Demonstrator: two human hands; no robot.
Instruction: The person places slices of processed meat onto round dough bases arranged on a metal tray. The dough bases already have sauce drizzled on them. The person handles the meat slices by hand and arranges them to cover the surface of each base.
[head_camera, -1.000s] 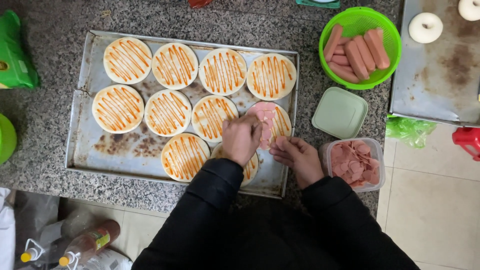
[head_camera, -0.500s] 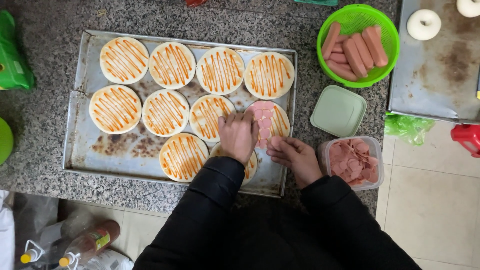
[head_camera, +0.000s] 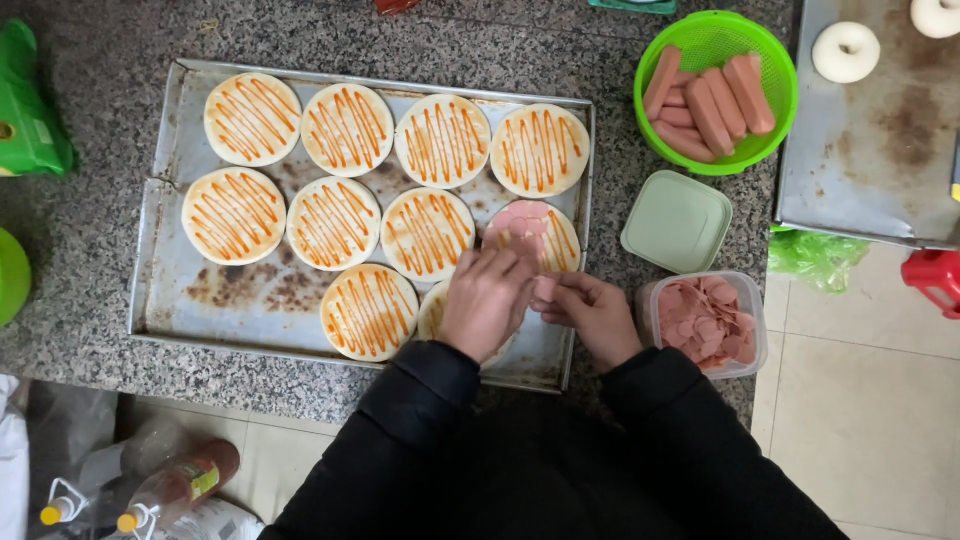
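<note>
speckled grey stone makes up the counter (head_camera: 620, 60), and a worn metal baking tray (head_camera: 165, 250) is set on it. ten round flat breads striped with orange sauce are laid out in the tray. both hands are held close together at the near right corner of the tray.

the left hand (head_camera: 487, 300) is curled, palm down, over the last round bread (head_camera: 432, 312) in the near row, so most of that bread is hidden. whether anything is pinched under its fingers cannot be told. the right hand (head_camera: 590, 312) is closed lightly on thin pink sausage slices (head_camera: 545, 290), which are held right beside the left fingertips.

just past both hands, away from the body, the topped bread (head_camera: 535, 232) is found, with pink slices already spread on it. it is nearly touched by the left hand, which is a little nearer to it than the right.

to the right of the right hand, a clear tub of sausage slices (head_camera: 705, 325) is kept, very near the wrist. its pale green lid (head_camera: 677, 221) is laid past it, and farther off a green basket of whole sausages (head_camera: 715, 95) is seen.
</note>
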